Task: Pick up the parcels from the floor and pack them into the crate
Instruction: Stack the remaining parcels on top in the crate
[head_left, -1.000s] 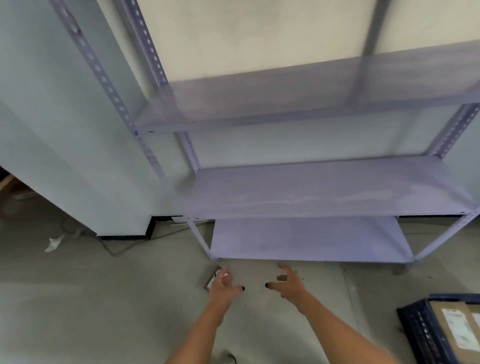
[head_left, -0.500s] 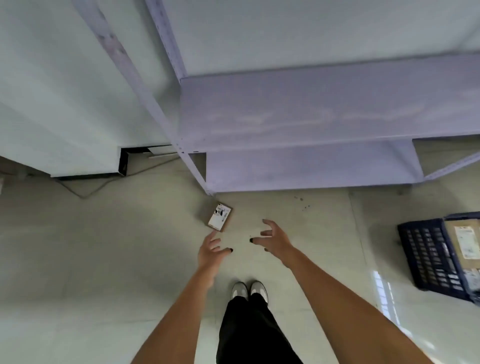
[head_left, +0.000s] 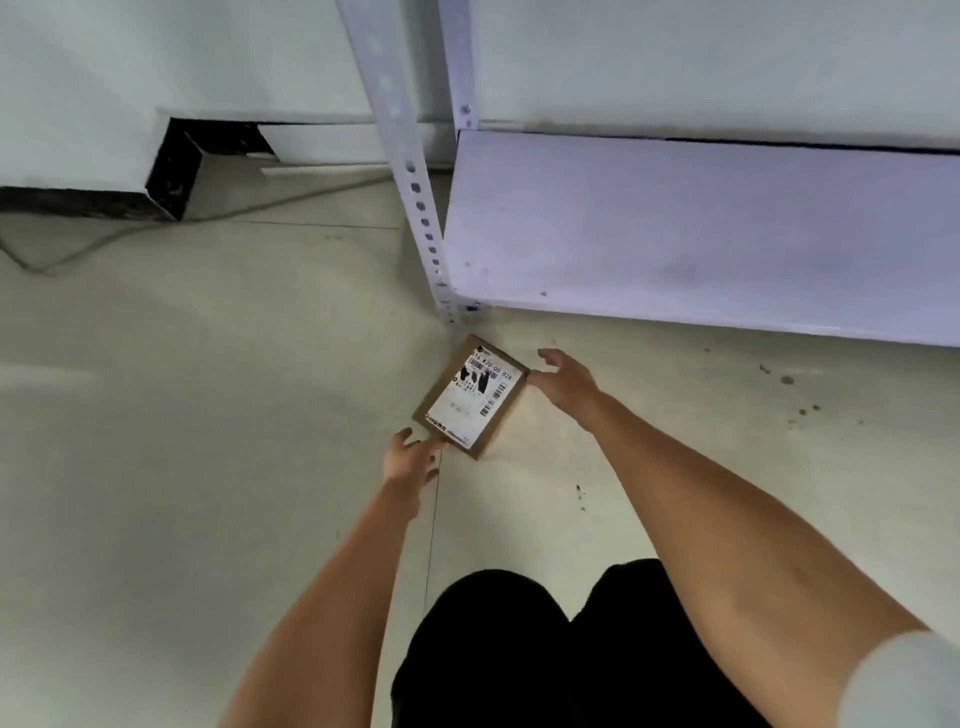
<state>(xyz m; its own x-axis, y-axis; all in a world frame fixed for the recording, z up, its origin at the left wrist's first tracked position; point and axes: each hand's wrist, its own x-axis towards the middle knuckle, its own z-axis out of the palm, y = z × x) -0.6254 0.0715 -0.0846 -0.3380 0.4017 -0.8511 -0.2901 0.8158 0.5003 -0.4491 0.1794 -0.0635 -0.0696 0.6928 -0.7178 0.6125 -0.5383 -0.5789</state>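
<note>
We see the left hand (head_left: 410, 460) spread loose, fingertips at the parcel's (head_left: 471, 397) near corner; the right hand (head_left: 563, 382), fingers spread, reaches its far corner. One parcel on the floor (head_left: 208, 415), nothing gripped.

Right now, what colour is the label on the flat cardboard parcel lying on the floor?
White with black print, on the brown flat cardboard parcel; head view.

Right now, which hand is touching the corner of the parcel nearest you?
The left hand; its fingers reach the parcel's near corner. The right hand is at the far side.
</note>
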